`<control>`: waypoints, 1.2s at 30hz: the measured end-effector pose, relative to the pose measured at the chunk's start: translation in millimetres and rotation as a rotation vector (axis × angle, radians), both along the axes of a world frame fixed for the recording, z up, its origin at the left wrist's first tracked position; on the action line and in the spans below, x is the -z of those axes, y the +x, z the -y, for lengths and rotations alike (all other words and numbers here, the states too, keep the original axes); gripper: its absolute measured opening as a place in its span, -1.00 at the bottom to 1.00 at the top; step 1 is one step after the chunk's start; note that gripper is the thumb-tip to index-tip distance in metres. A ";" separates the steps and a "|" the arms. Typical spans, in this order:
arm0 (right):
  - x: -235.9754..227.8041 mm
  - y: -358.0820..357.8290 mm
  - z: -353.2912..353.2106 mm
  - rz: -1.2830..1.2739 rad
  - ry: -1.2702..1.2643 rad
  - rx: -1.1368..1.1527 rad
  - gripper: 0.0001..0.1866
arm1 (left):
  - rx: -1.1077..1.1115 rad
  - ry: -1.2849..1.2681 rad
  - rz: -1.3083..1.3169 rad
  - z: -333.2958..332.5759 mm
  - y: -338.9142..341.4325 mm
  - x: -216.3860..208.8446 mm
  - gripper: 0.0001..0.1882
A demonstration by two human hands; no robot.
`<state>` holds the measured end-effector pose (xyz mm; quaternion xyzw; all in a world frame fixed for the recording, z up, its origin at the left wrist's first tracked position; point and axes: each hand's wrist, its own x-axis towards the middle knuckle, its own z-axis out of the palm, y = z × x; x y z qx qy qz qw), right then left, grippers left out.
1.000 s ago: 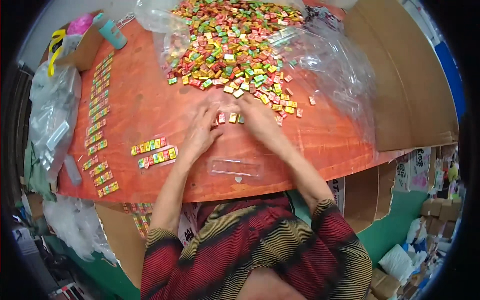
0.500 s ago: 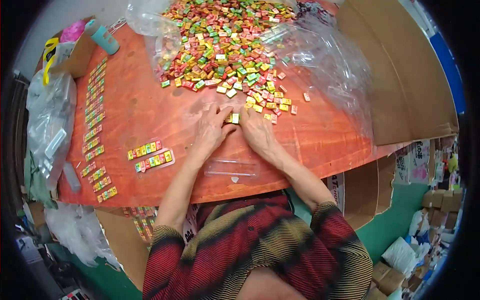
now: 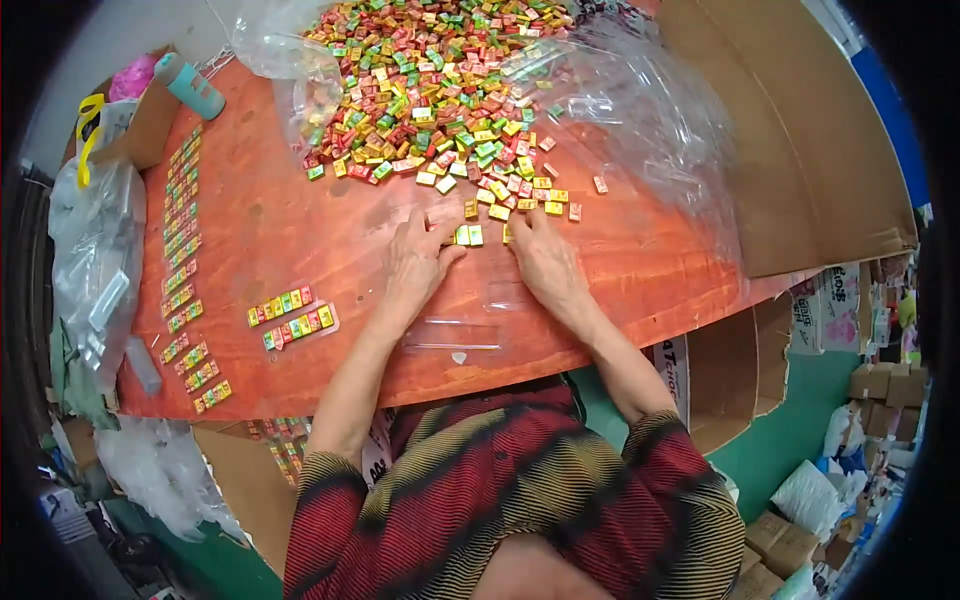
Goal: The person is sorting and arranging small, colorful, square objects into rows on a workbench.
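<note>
The left hand (image 3: pixel 418 262) rests on the red-orange wooden bench (image 3: pixel 330 225), thumb and forefinger a narrow way apart at the left end of a short row of small yellow-and-green rectangular boxes (image 3: pixel 468 235); how many boxes its fingers hide, and whether it pinches them, I cannot tell. The right hand (image 3: pixel 548 265) has its fingertips at a single small yellow box (image 3: pixel 508 234), just right of that row with a gap between; the fingers look close together, but their grip is hidden.

The step seems to be closing up the row. To do it well, let the left hand act as a steady stop while the right slides its box flat along the bench, square to its neighbour, until the sides touch. Light, level pressure from both ends should serve best; too hard a squeeze could buckle the row upward.

The row's long axis runs left to right across the person's front, while each visible box in it has its longer side pointing away from the person. The long clear plastic tray (image 3: pixel 455 335) nearer the body also lies roughly left to right. The two multicoloured box rows (image 3: pixel 298 328) beyond the left forearm slant, right ends farther away.
</note>
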<state>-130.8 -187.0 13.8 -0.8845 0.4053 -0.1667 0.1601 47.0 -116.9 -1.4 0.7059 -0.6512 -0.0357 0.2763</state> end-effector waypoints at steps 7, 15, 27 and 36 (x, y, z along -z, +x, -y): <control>-2.6 5.3 7.7 0.155 0.152 -0.125 -0.68 | 0.022 0.040 -0.071 1.0 -1.3 -7.8 -0.56; -0.3 5.6 10.7 0.058 0.192 -0.204 -0.66 | 0.047 0.078 -0.083 1.9 -0.2 -2.8 -0.58; 3.2 4.8 3.7 0.091 0.136 -0.318 -0.64 | 0.083 0.075 -0.083 -11.2 -10.0 -11.0 -0.62; 8.3 13.8 -4.8 0.213 0.036 -0.278 -0.77 | 0.030 0.092 -0.122 -15.9 -10.2 -15.8 -0.71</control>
